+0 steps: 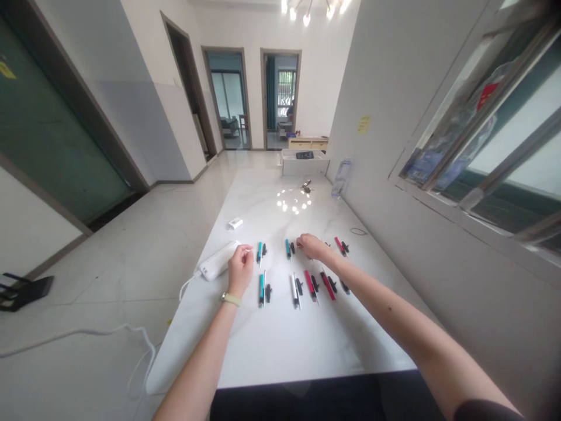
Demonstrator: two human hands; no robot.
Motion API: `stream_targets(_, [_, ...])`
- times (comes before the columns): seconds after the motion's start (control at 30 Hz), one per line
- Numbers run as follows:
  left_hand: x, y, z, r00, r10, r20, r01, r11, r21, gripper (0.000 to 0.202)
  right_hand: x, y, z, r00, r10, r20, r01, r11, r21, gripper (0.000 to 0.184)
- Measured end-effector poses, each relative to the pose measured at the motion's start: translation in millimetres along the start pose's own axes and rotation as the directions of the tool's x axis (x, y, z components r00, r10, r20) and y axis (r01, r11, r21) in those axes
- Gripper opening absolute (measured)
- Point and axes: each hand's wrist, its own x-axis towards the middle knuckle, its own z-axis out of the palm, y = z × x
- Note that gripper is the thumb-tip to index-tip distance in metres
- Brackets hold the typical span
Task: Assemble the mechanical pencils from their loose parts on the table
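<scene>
Several pens with black caps beside them lie in two rows on the white marble table: teal ones, a white one, red ones. My left hand rests curled near a teal pen in the far row, pinching something thin and white that I cannot make out. My right hand is closed, knuckles up, next to another teal pen; what it holds is hidden. A red pen lies to its right.
A white power strip with a cord lies left of my left hand. A small white block, a white box, a plastic bottle and a thin ring sit farther back. The wall runs along the table's right side.
</scene>
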Motion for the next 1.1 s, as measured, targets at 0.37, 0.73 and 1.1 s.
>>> stream_targets(0.37, [1, 2, -1.0, 1.000, 0.020, 0.004, -0.020, 1.000, 0.005, 0.010, -7, -7, -10, 0.999, 0.036, -0.003, -0.036, 0.996, 0.076, 0.027])
stream_targets(0.73, [-1, 1, -1.0, 1.000, 0.016, 0.023, -0.016, 1.000, 0.021, 0.011, -2, -12, -2, 0.994, 0.095, -0.052, -0.087, 0.986, 0.139, 0.029])
stream_targets(1.1, [-1, -1, -1.6, 0.999, 0.025, 0.031, -0.025, 0.999, 0.025, 0.011, -2, -18, -3, 0.994, 0.092, -0.057, -0.080, 0.980, 0.182, 0.031])
